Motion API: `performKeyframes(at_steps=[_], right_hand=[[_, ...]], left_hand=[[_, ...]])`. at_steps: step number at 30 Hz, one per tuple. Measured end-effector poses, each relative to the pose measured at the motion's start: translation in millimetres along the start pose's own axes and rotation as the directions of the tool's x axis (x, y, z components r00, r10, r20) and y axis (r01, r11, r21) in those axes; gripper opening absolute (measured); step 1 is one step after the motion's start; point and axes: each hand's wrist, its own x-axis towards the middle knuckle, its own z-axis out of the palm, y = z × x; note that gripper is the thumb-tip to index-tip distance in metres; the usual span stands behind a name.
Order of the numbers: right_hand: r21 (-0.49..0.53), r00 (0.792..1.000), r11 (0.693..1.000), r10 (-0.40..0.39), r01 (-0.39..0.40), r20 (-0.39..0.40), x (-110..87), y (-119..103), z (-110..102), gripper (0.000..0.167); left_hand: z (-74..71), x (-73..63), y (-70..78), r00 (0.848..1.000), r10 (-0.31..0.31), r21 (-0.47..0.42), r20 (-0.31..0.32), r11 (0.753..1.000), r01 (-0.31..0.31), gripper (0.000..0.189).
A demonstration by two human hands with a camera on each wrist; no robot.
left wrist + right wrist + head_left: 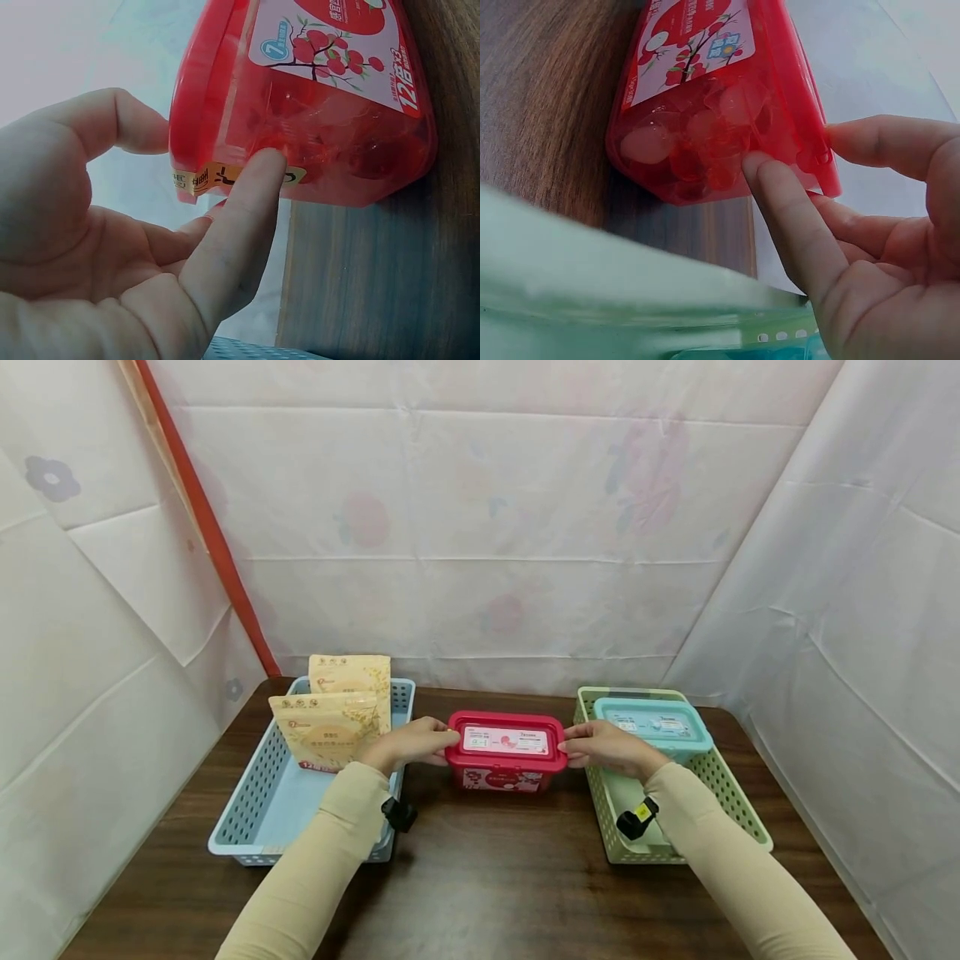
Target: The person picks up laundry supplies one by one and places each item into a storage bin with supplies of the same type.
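A red lidded plastic tub [506,752] sits on the table between the two baskets. Its see-through wall shows rounded pieces inside in the right wrist view. My left hand [412,745] grips its left end, one fingertip at the lid's edge and another finger [236,225] against the side wall, by a yellow seal sticker [217,176]. At the opposite end my right hand [611,747] holds it likewise, with a finger [791,214] pressed on the side below the lid rim.
On the left, a blue basket [258,806] holds two upright yellow pouches [330,727]. A green basket [603,818] on the right carries a turquoise lidded tub [660,727], tilted near its back. White curtains [480,527] enclose the brown table [495,877] behind and on both sides.
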Motion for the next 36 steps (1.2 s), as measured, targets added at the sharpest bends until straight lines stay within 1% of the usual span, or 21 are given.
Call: performKeyframes(at_steps=[4, 12, 15, 21, 26, 32, 36], right_hand=[[-0.001, 1.0, 1.0, 0.001, -0.001, 0.006, -0.3, 0.0, 1.1, 0.054], [0.048, 1.0, 0.999, 0.018, -0.018, 0.015, -0.2, -2.0, 1.8, 0.051], [0.049, 1.0, 0.999, 0.006, -0.007, 0.019, 0.0, -2.3, 2.6, 0.05], [0.067, 1.0, 0.998, 0.002, -0.003, 0.016, 0.5, -2.0, 5.4, 0.048], [0.076, 1.0, 0.997, 0.004, -0.005, 0.013, -0.4, -4.0, 7.7, 0.047], [0.093, 0.999, 0.995, -0.03, 0.028, 0.015, -0.9, -5.5, 8.1, 0.048], [0.098, 0.998, 0.993, -0.065, 0.066, -0.011, -2.1, -7.2, 6.5, 0.049]], left_hand=[[0.4, -0.7, 0.7, 1.0, 0.008, -0.001, -0.001, 1.0, -0.008, 0.052], [1.0, -2.3, 5.7, 1.0, 0.008, -0.021, 0.003, 1.0, -0.008, 0.05], [0.6, -1.1, 7.2, 1.0, 0.005, -0.03, 0.007, 1.0, -0.004, 0.049], [0.0, 1.9, 5.0, 1.0, -0.002, -0.049, 0.009, 0.999, 0.003, 0.049], [-1.1, 2.6, 2.8, 1.0, 0.005, -0.045, 0.011, 0.999, -0.005, 0.046], [-2.6, 2.2, 1.6, 1.0, 0.01, -0.068, -0.013, 0.998, -0.01, 0.047], [-4.0, 0.8, 3.6, 0.999, 0.041, -0.118, -0.002, 0.992, -0.041, 0.048]])
